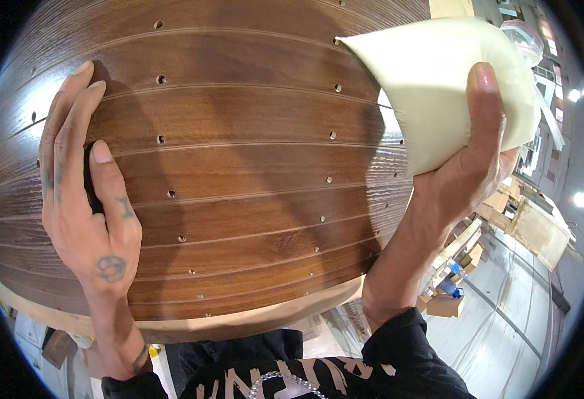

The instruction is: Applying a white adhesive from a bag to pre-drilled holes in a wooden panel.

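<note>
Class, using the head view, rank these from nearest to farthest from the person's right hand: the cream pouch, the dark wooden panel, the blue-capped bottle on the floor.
1. Cream pouch: gripped in the right hand.
2. Dark wooden panel: just left of that hand.
3. Blue-capped bottle: below, down on the floor.

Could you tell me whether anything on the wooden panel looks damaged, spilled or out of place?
Nothing stands out. The dark brown grooved wooden panel looks intact, with tidy columns of small drilled holes. The left hand rests flat on it, and the right hand holds a cream-coloured soft pouch at its edge.
</note>
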### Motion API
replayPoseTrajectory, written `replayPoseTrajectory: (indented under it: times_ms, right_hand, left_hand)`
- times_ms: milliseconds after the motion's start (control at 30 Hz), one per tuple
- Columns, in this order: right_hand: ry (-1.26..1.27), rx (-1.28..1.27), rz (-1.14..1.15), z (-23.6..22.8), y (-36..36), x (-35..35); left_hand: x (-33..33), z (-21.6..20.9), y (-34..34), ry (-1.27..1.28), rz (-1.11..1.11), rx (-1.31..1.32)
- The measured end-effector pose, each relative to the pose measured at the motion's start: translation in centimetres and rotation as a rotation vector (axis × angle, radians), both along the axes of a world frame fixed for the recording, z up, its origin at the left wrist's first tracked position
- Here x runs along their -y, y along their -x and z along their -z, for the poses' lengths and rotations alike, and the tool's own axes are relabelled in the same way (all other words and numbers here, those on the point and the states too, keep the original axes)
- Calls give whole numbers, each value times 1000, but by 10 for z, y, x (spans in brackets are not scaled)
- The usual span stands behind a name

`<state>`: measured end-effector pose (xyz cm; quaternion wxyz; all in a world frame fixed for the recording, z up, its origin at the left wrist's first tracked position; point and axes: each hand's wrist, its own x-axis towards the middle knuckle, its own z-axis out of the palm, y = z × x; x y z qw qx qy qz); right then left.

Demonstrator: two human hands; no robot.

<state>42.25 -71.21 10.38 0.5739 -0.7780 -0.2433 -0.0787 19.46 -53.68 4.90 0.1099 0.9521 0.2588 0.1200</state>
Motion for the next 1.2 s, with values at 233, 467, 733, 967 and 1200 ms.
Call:
replayPoseTrajectory:
  times_ms: [233, 467, 733, 967, 1200]
  right_hand:
    - [42, 44, 21, 8, -12, 13]
    - [35, 30, 53, 5, -5, 3]
    - [116, -32, 121, -9, 1, 3]
    - [-339, -330, 344, -40, 10, 20]
    - [-702, -675, 296, -47, -13, 62]
  left_hand:
    - [3, 4, -4, 31, 13, 12]
    - [0, -7, 2, 15, 0, -9]
    - [0, -18, -7, 70, 20, 40]
    - [1, -23, -15, 132, 23, 73]
    - [6, -31, -22, 166, -3, 24]
